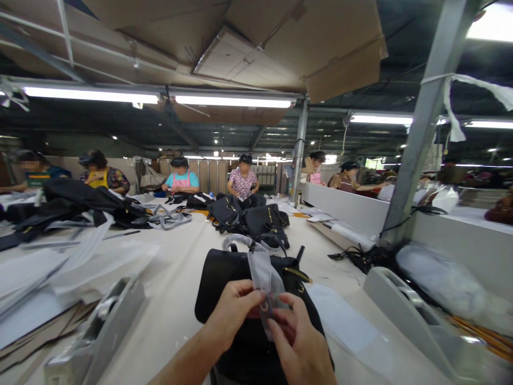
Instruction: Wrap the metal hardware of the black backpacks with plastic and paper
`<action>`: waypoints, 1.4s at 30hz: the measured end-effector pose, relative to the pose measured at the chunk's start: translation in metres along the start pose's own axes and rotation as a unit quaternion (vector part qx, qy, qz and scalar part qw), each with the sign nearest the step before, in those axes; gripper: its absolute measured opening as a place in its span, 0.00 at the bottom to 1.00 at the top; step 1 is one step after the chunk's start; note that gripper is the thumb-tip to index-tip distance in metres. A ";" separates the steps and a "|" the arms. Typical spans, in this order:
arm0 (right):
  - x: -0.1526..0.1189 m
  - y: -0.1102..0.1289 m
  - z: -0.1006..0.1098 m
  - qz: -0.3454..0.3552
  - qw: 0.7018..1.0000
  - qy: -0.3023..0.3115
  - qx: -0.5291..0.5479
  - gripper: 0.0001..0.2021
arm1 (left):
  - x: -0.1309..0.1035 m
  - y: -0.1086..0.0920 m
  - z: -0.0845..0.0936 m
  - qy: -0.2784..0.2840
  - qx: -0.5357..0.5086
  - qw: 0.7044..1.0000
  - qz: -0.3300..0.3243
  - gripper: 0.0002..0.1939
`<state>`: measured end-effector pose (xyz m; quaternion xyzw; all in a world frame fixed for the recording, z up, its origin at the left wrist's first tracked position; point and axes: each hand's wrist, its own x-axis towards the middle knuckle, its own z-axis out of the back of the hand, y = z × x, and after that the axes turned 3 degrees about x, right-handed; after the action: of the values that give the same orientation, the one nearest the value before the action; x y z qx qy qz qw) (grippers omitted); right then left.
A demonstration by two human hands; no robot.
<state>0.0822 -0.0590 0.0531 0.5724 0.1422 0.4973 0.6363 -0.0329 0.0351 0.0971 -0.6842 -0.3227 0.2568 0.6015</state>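
A black backpack with gold zips and small gold metal fittings lies on the table in front of me. Over its upper middle hangs a strip of translucent plastic wrap, and a wrapped loop handle stands at the top edge. My left hand pinches the wrap's left side between thumb and fingers. From the right, my right hand grips the wrap's lower right part with curled fingers. A ring-like metal piece shows through the plastic between both hands.
Grey tape dispensers stand left and right. More black backpacks lie ahead. White sheets cover the left side; a translucent sheet lies right of my backpack. A metal post rises at right. Several people work beyond.
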 end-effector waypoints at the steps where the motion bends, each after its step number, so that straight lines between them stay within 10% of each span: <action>1: -0.004 -0.006 0.000 0.012 0.998 -0.035 -0.042 0.16 | 0.001 0.001 0.000 -0.011 -0.005 1.000 0.001 0.22; 5: -0.013 -0.022 -0.004 0.049 0.983 -0.115 -0.133 0.15 | 0.003 0.004 0.001 -0.025 -0.015 1.000 0.008 0.22; 9: -0.005 -0.018 -0.004 0.009 0.998 -0.018 -0.052 0.13 | 0.004 0.006 0.002 -0.021 -0.016 1.000 0.016 0.21; 29: 0.048 0.033 -0.008 -0.011 0.994 0.060 0.093 0.12 | 0.001 0.017 0.004 -0.035 0.018 0.999 -0.011 0.28; 38: 0.059 0.033 -0.011 -0.127 0.921 0.185 0.317 0.20 | -0.001 0.007 -0.001 -0.001 -0.008 1.000 -0.005 0.20; 42: 0.057 0.032 0.006 -0.040 0.969 0.132 0.203 0.19 | -0.001 0.005 0.000 0.011 -0.024 1.000 -0.011 0.16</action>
<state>0.0979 -0.0221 0.1044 0.6126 0.3462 0.5034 0.5014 -0.0325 0.0340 0.0923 -0.6980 -0.3295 0.2347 0.5910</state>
